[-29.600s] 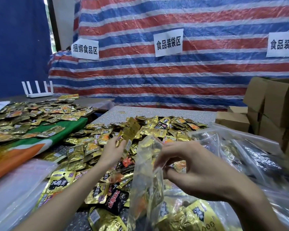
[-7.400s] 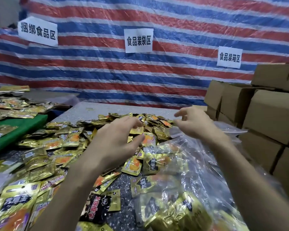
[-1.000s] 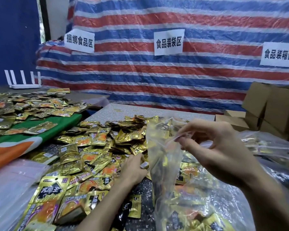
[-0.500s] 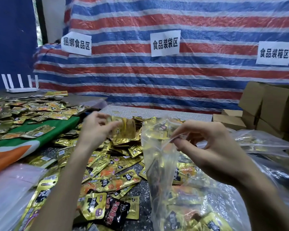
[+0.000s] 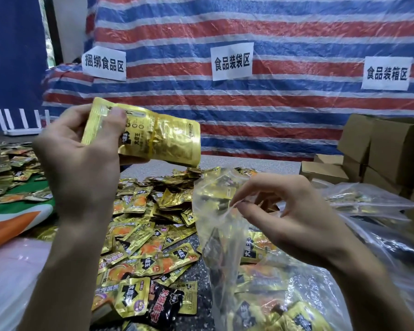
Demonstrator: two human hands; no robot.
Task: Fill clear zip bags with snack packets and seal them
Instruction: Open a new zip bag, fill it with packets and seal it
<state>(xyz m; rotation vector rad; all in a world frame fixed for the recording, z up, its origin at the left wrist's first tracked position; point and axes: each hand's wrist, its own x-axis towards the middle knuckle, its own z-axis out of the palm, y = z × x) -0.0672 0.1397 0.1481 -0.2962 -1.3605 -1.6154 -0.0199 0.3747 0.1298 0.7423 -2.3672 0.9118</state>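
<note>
Left hand (image 5: 81,163): packet (image 5: 158,139); right hand (image 5: 294,218): zip bag (image 5: 219,249)

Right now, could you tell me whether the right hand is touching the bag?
Touching. The head view shows the right hand pinching the rim of the bag between thumb and fingertip.

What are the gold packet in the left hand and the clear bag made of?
The gold snack packet looks like metallised foil film: glossy, crinkled, mirror-like glints. The clear zip bag seems thin soft plastic: see-through, wrinkled, limp.
</note>
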